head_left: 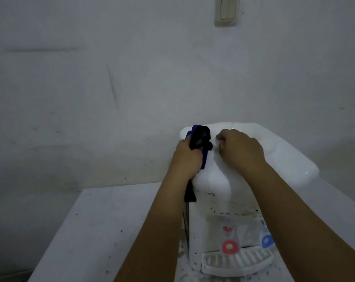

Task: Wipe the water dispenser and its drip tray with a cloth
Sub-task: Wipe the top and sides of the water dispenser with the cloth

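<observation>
The drip tray [236, 262] is sitting nearest, at the foot of the water dispenser [217, 218], well below both hands. Higher up, the left hand [187, 157] is gripping the dark cloth [201, 138] against the dispenser's top, while the right hand [240, 148] is resting just beside it, fingers curled.

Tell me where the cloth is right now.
In the head view, the dark blue cloth is gripped in the left hand, against the top left of the water dispenser.
</observation>
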